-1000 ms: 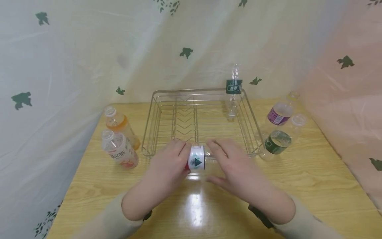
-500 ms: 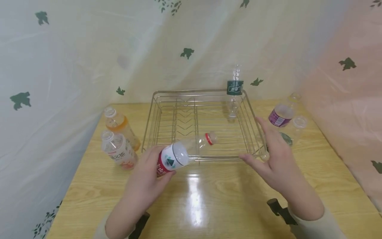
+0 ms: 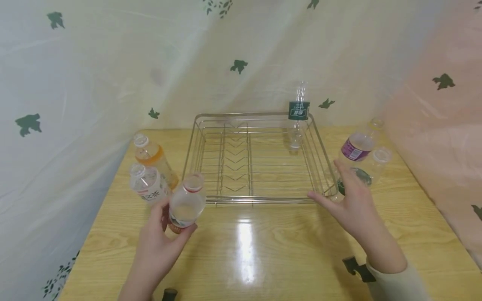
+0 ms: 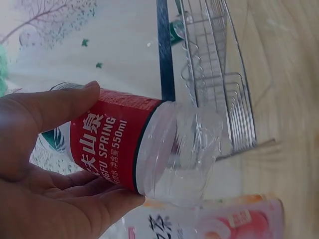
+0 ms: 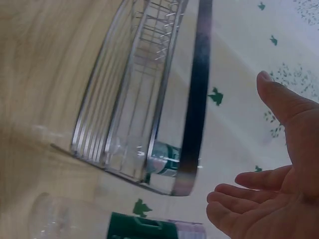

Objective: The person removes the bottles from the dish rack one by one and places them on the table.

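My left hand [image 3: 160, 238] grips a clear plastic water bottle [image 3: 187, 205] with a red and white label, near the rack's front left corner. Its neck points up, and fingers and thumb wrap the label in the left wrist view. Whether the base touches the table I cannot tell. Just left of it stands a peach-labelled drink bottle [image 3: 150, 188]. My right hand [image 3: 354, 209] holds nothing, thumb and fingers spread, by the front right corner of the metal wire rack [image 3: 256, 200]. Partly behind that hand is a clear bottle with a green label [image 5: 142, 226].
Another green-labelled bottle [image 3: 299, 110] stands neck-down in the rack's back right corner. An orange-banded bottle [image 3: 150, 156] is at the left, a purple-labelled bottle [image 3: 355, 150] at the right. Patterned cloth [image 3: 113, 75] hangs behind the wooden table [image 3: 286, 259].
The left hand has carried the red-labelled bottle left, away from the rack's front, and turned it from lying sideways to neck-up. The right hand has let go of it and moved right.
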`<state>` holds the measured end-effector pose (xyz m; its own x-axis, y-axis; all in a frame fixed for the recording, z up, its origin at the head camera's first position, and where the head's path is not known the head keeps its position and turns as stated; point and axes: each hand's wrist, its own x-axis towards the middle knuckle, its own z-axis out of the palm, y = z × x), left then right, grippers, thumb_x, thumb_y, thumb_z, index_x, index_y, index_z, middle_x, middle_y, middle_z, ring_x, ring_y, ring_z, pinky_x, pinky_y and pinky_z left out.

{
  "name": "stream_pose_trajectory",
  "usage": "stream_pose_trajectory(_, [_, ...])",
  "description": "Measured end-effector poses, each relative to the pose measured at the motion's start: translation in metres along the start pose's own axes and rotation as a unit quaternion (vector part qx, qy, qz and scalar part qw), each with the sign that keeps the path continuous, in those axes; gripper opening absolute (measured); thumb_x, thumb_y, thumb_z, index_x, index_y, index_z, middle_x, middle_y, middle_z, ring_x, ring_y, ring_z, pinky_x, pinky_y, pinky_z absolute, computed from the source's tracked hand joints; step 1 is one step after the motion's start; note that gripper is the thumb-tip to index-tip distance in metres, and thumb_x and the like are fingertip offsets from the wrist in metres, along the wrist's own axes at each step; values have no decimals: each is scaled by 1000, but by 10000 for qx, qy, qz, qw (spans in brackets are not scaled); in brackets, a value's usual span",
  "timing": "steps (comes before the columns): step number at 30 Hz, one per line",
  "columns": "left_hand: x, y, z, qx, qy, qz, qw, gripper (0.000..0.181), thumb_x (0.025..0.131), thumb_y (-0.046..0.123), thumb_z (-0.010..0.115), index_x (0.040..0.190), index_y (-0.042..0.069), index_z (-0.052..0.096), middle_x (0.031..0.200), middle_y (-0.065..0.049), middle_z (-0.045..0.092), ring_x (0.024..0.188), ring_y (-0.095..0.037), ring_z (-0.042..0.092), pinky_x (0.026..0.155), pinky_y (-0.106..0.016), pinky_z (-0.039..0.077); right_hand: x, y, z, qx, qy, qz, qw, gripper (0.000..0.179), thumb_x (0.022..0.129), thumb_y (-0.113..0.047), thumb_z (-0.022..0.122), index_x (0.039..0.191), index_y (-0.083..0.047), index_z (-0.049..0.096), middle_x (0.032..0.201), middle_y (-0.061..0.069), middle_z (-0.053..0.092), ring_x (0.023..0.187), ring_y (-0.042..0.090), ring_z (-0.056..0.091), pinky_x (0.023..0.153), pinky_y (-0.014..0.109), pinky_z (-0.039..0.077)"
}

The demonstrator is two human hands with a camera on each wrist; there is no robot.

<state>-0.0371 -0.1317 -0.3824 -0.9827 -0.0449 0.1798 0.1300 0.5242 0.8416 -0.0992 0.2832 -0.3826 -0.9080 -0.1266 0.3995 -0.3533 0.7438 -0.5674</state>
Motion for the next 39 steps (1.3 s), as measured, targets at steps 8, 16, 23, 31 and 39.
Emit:
stream_pose_trajectory(8, [-13,-22,-14,-240,108,-466,9986,70,80,4,88,139,7,51,130,-7,60,123,-23,53,106,-56,40,-6,11,9,117,-785,1095,9908,113,85,-50,81,160,3,15,158,33,25,140,57,26,107,74,26])
stream_pose_trajectory(16, [-12,-37,-11,-439,221,-762,9959,69,78,3,89,137,4,51,130,-4,60,127,-15,52,108,-27,40,-8,20,13,4,-1054,1405,9845,116,87,-55,77,162,1,7,157,37,22,136,62,27,102,77,29])
stream_pose_trajectory(23, [-8,-48,-10,-652,59,-1099,9918,72,81,10,88,140,5,46,136,-11,56,133,-30,46,112,-58,34,-8,24,15,-19,-1183,1500,9816,117,88,-55,75,162,-1,3,156,38,21,136,63,26,101,78,29])
stream_pose_trajectory(31, [-6,-58,-10,-916,-60,-1244,9880,78,82,14,88,145,5,42,139,-10,53,133,-28,45,114,-53,33,-5,24,18,-34,-1316,1487,9801,114,91,-55,72,161,0,0,160,35,12,139,62,20,104,77,26])
stream_pose_trajectory(39, [-9,-57,-15,-806,21,-1466,9859,83,80,19,90,146,6,41,143,-12,51,140,-32,39,117,-56,27,0,23,19,-92,-1359,1414,9805,115,89,-56,74,161,2,5,160,36,14,138,62,20,105,76,26])
